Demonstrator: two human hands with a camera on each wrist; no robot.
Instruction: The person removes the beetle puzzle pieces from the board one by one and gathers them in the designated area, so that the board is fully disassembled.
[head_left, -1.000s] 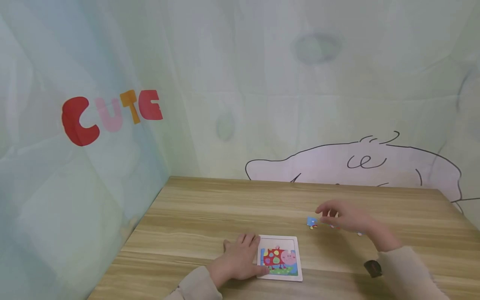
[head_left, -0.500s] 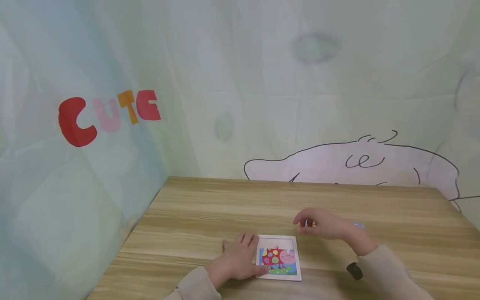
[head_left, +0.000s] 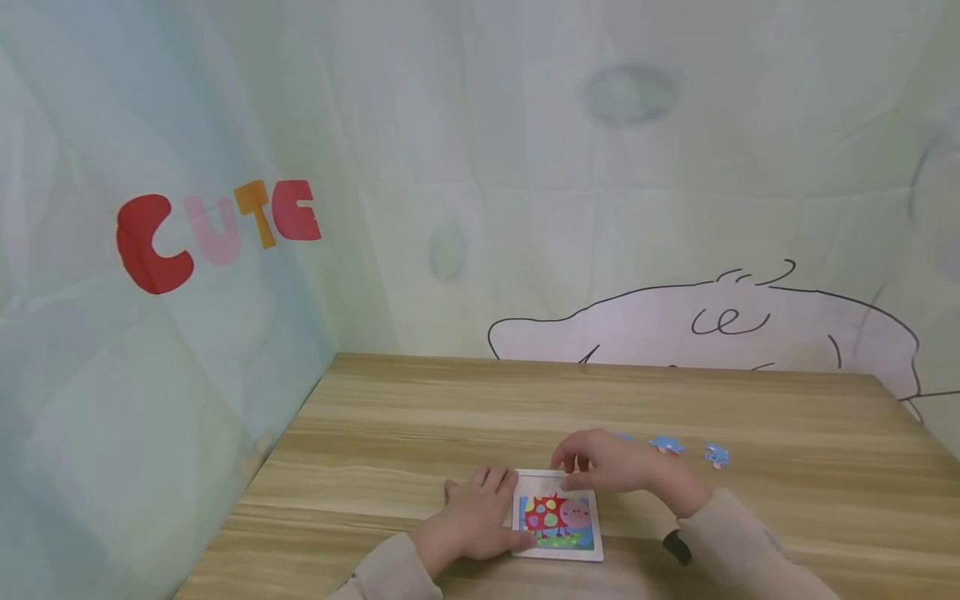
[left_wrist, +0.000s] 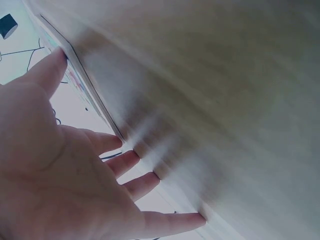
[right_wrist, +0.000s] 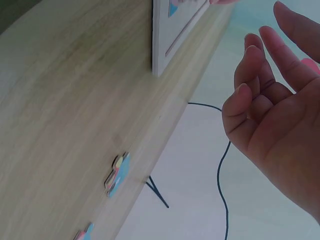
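A square jigsaw puzzle in a white frame (head_left: 599, 537) lies on the table, showing a pink pig in a red spotted top. Pieces fill its lower part, while a bare white strip shows along the top. My left hand (head_left: 478, 517) is spread at the frame's left side, thumb over its edge and fingertips down by its upper left corner. Above the frame's top right corner hovers my right hand (head_left: 611, 462), thumb and index finger apart with nothing visible between them. In the right wrist view its other fingers (right_wrist: 240, 102) curl loosely toward the palm.
Beyond my right hand, blue puzzle pieces lie in a row: one (head_left: 625, 436) partly hidden by the hand, a middle one (head_left: 667, 445) and one at the right (head_left: 717, 454). A dark object (head_left: 677, 547) sits at the right sleeve. Printed cloth walls (head_left: 450, 275) border the table.
My right hand has moved left and toward me, from over the loose pieces to the frame's upper right corner. The pieces are uncovered again. My left hand has stayed put.
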